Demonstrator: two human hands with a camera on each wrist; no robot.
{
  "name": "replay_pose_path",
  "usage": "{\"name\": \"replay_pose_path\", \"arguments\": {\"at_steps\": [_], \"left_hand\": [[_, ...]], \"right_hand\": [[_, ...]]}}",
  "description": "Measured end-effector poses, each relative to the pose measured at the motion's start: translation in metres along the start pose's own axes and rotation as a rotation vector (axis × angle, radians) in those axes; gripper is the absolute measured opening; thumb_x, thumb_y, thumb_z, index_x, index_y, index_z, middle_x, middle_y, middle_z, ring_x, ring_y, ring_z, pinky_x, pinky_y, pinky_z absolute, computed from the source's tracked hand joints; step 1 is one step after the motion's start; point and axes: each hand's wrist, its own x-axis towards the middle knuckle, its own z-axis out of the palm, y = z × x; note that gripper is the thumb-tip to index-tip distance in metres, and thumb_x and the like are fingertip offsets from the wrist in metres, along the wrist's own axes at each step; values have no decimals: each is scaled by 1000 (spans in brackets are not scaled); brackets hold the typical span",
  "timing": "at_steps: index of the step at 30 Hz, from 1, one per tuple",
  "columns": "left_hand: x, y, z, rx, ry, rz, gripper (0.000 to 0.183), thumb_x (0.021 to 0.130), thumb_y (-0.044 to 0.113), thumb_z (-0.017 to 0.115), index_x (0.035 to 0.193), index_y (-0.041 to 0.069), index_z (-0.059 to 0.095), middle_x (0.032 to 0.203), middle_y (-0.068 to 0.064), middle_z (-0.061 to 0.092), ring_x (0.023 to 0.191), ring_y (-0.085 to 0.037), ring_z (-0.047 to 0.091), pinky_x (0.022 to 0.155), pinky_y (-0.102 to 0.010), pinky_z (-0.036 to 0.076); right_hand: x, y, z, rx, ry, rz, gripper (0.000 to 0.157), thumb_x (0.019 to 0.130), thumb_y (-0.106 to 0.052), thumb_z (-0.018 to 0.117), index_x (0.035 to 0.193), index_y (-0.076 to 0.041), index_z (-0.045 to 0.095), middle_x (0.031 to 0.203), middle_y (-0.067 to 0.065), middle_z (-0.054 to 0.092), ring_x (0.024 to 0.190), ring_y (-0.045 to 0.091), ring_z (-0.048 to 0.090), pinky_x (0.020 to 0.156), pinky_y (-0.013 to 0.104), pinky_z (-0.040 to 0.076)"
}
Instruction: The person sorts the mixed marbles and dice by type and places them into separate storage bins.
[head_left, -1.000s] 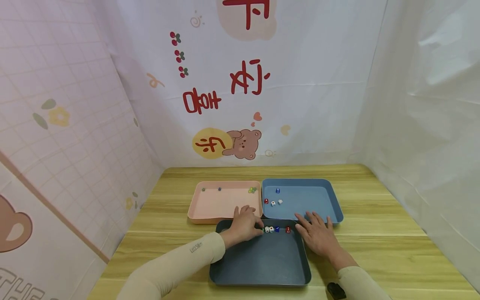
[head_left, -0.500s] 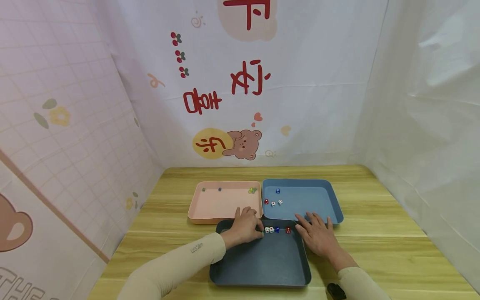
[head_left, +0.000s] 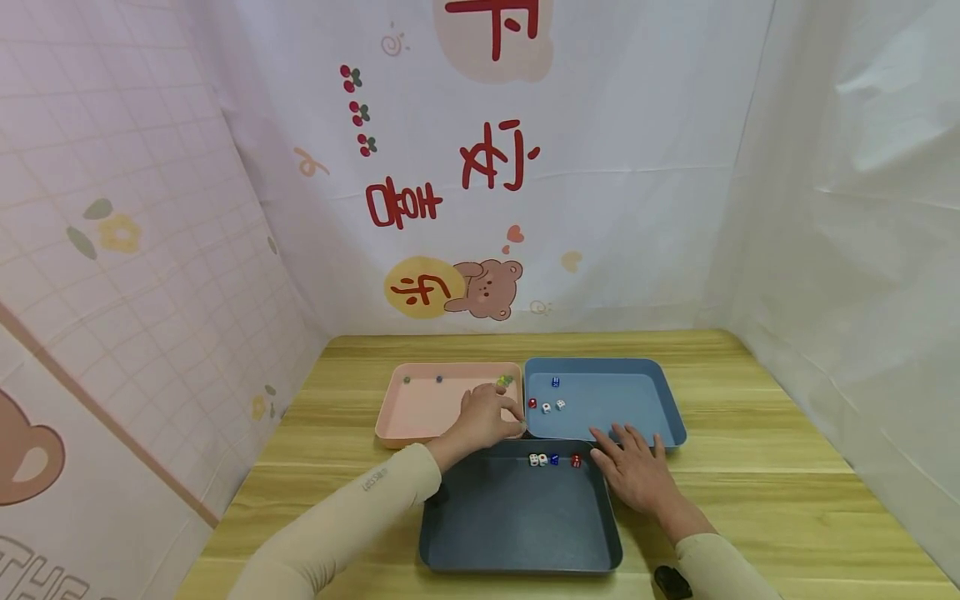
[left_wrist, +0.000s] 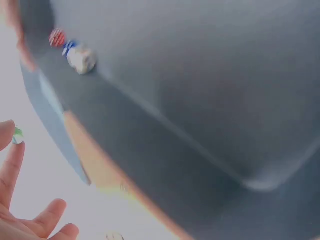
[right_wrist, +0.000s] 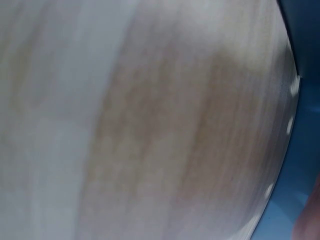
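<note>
My left hand (head_left: 483,417) pinches a small clear-and-green marble (left_wrist: 18,135) between thumb and index finger, over the right front part of the pink tray (head_left: 397,417). Its other fingers are spread in the left wrist view. Inside the pink tray lie a green marble (head_left: 407,380), a blue marble (head_left: 439,379) and a yellow-green cluster of marbles (head_left: 504,381). My right hand (head_left: 637,473) rests with spread fingers at the corner of the dark tray (head_left: 525,525), fingertips at the front rim of the blue tray (head_left: 630,396).
White dice (head_left: 537,460), a blue die (head_left: 554,459) and a red die (head_left: 576,460) line the dark tray's far side. The blue tray holds several dice, among them a red die (head_left: 532,403). A black object (head_left: 672,582) lies by the right sleeve on the wooden table (head_left: 787,500).
My left hand has lifted the marble from the dark tray's far edge and carried it forward over the pink tray. The right hand has not moved.
</note>
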Motion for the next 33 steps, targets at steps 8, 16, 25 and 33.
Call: {"name": "replay_pose_path", "arguments": {"at_steps": [8, 16, 25, 33], "left_hand": [[19, -26, -29, -135, 88, -158, 7, 89, 24, 75, 92, 19, 78, 135, -14, 57, 135, -37, 39, 109, -64, 18], [27, -63, -43, -143, 133, -279, 10, 91, 24, 73, 97, 17, 77, 128, -9, 61, 131, -40, 41, 108, -65, 17], [21, -108, -50, -76, 160, -352, 14, 93, 27, 70, 100, 16, 76, 111, -5, 66, 119, -34, 49, 106, -63, 19], [12, -126, -48, -83, 149, -388, 19, 97, 24, 66, 108, 12, 75, 130, -16, 57, 133, -45, 35, 110, -70, 3]], "right_hand": [[1, 1, 2, 1, -4, 4, 49, 105, -43, 43, 146, -17, 52, 148, 24, 43, 139, 47, 32, 105, 76, 10], [1, 3, 5, 10, 8, -6, 50, 105, -44, 42, 145, -17, 53, 147, 24, 44, 138, 48, 33, 105, 76, 10], [2, 4, 6, 8, 5, -1, 50, 105, -44, 42, 146, -17, 52, 148, 24, 43, 138, 48, 32, 105, 75, 9], [2, 4, 6, 0, 5, 0, 48, 106, -42, 42, 146, -18, 51, 148, 23, 43, 139, 47, 32, 105, 75, 9]]}}
